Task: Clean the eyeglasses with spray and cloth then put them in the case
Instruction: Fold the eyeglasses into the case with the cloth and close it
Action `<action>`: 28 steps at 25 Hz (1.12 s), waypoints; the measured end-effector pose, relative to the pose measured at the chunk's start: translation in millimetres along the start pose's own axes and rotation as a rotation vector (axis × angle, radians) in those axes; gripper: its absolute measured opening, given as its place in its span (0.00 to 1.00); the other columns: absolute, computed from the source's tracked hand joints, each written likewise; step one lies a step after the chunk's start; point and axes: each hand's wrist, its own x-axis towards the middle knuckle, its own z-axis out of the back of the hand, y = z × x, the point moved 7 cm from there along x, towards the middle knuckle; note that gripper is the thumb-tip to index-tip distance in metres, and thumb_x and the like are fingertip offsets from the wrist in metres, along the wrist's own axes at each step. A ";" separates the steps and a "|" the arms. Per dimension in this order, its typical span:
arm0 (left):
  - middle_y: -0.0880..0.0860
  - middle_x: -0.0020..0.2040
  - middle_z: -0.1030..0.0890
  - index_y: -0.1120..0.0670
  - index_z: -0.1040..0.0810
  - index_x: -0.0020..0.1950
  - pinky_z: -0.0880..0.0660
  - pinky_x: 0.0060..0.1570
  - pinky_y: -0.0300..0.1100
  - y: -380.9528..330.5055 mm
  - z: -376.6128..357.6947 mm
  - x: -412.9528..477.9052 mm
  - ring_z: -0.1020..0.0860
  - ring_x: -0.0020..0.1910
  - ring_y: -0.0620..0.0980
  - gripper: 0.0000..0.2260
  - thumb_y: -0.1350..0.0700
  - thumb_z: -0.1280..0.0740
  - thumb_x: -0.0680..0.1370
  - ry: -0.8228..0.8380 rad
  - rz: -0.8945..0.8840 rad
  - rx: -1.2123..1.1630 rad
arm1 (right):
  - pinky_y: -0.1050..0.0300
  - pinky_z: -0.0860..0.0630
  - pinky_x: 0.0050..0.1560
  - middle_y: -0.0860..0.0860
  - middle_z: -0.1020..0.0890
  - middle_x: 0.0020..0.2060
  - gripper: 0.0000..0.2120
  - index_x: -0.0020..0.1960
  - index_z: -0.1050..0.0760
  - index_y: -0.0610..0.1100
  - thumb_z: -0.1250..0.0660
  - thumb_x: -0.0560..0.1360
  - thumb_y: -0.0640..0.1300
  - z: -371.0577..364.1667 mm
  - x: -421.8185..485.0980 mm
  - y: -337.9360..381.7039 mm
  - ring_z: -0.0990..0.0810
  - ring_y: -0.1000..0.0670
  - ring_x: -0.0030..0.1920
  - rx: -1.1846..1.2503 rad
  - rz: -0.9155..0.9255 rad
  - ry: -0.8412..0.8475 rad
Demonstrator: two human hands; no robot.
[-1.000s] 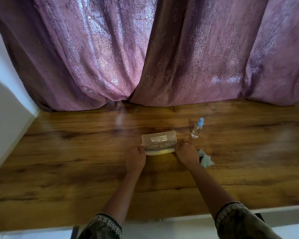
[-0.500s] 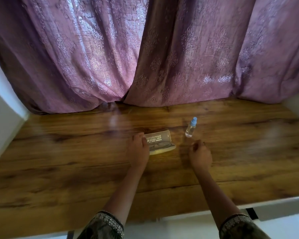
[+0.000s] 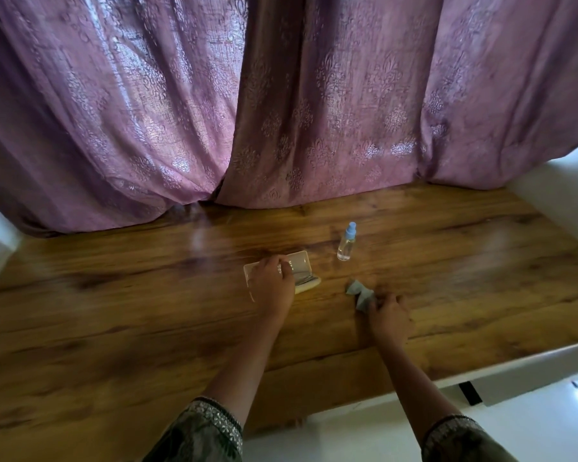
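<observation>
Eyeglasses (image 3: pixel 305 279) inside open case (image 3: pixel 300 261) on table (image 3: pixel 141 315). Holds case with left hand (image 3: pixel 272 282), fingers (image 3: pixel 280 263) bent. Pinches cloth (image 3: pixel 358 291) with right hand (image 3: pixel 389 316). Spray bottle (image 3: pixel 346 244) upright nearby.

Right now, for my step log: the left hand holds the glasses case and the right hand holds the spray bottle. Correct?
No. In the head view the right hand pinches the grey cloth; the spray bottle stands untouched on the table. The left hand does hold the glasses case.

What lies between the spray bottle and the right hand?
Head view: grey cloth, pinched by the right hand; then bare table to the spray bottle.
</observation>
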 end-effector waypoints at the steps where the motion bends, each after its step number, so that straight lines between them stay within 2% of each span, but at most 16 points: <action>1: 0.55 0.53 0.19 0.55 0.21 0.51 0.28 0.54 0.51 0.3 -1.2 0.0 0.24 0.53 0.56 0.10 0.56 0.41 0.78 0.005 -0.001 0.001 | 0.43 0.33 0.58 0.42 0.28 0.59 0.15 0.60 0.28 0.42 0.39 0.76 0.49 0.5 1.0 1.2 0.28 0.40 0.58 -0.008 -0.005 0.007; 5: 0.54 0.51 0.18 0.54 0.20 0.50 0.27 0.53 0.51 0.1 0.0 0.6 0.23 0.53 0.55 0.10 0.56 0.41 0.77 0.000 -0.009 -0.009 | 0.45 0.29 0.56 0.42 0.23 0.54 0.11 0.55 0.24 0.44 0.36 0.75 0.48 0.0 6.5 0.9 0.24 0.40 0.54 0.014 -0.044 0.018; 7: 0.53 0.51 0.18 0.53 0.20 0.49 0.27 0.52 0.49 -1.0 2.2 1.3 0.23 0.52 0.54 0.10 0.57 0.41 0.77 0.000 -0.022 -0.033 | 0.48 0.25 0.49 0.42 0.19 0.49 0.09 0.51 0.22 0.43 0.34 0.74 0.46 3.2 9.0 0.0 0.22 0.40 0.50 0.130 -0.066 0.028; 9: 0.52 0.50 0.18 0.52 0.20 0.49 0.27 0.52 0.49 -3.0 4.9 1.4 0.23 0.51 0.53 0.10 0.57 0.41 0.77 -0.004 -0.026 -0.059 | 0.54 0.28 0.41 0.42 0.18 0.46 0.08 0.50 0.21 0.41 0.32 0.73 0.44 10.1 10.4 4.7 0.21 0.41 0.47 0.292 -0.065 0.024; 13: 0.50 0.50 0.18 0.49 0.20 0.49 0.27 0.54 0.52 -6.4 6.0 4.5 0.23 0.50 0.51 0.11 0.55 0.42 0.77 -0.001 -0.033 -0.074 | 0.58 0.29 0.40 0.47 0.18 0.42 0.03 0.41 0.22 0.45 0.30 0.71 0.44 30.7 14.4 36.6 0.22 0.50 0.43 0.437 0.009 0.015; 14: 0.50 0.50 0.18 0.50 0.20 0.49 0.27 0.55 0.52 -9.4 7.4 5.3 0.22 0.50 0.50 0.11 0.55 0.42 0.78 -0.002 -0.037 -0.088 | 0.59 0.29 0.39 0.49 0.19 0.40 0.05 0.37 0.24 0.46 0.29 0.71 0.43 35.9 14.9 48.4 0.23 0.52 0.41 0.459 0.046 0.031; 17: 0.50 0.51 0.17 0.51 0.20 0.51 0.26 0.54 0.50 -23.4 15.1 8.7 0.22 0.51 0.49 0.11 0.56 0.42 0.78 0.002 -0.060 -0.191 | 0.58 0.26 0.39 0.51 0.20 0.34 0.08 0.35 0.26 0.46 0.29 0.70 0.39 45.9 14.4 86.6 0.23 0.54 0.36 0.641 0.217 0.147; 21: 0.49 0.49 0.17 0.51 0.20 0.51 0.26 0.53 0.49 -45.9 24.8 14.4 0.21 0.47 0.48 0.09 0.56 0.40 0.78 -0.021 -0.150 -0.220 | 0.56 0.27 0.36 0.45 0.23 0.30 0.06 0.37 0.25 0.40 0.31 0.71 0.34 60.6 6.7 133.0 0.26 0.48 0.34 0.895 0.409 0.335; 25: 0.49 0.44 0.18 0.53 0.21 0.49 0.24 0.47 0.48 -59.1 30.7 17.9 0.21 0.44 0.48 0.11 0.51 0.41 0.77 0.008 -0.216 -0.310 | 0.65 0.27 0.29 0.54 0.23 0.25 0.10 0.36 0.28 0.43 0.34 0.73 0.32 77.8 -3.9 171.1 0.25 0.56 0.28 0.987 0.491 0.474; 28: 0.48 0.39 0.22 0.50 0.23 0.43 0.26 0.43 0.45 -68.2 33.5 12.6 0.24 0.40 0.45 0.11 0.51 0.43 0.80 0.147 -0.179 -0.550 | 0.67 0.27 0.29 0.56 0.22 0.25 0.10 0.37 0.30 0.43 0.37 0.74 0.32 85.6 -10.3 191.3 0.25 0.59 0.27 1.019 0.529 0.572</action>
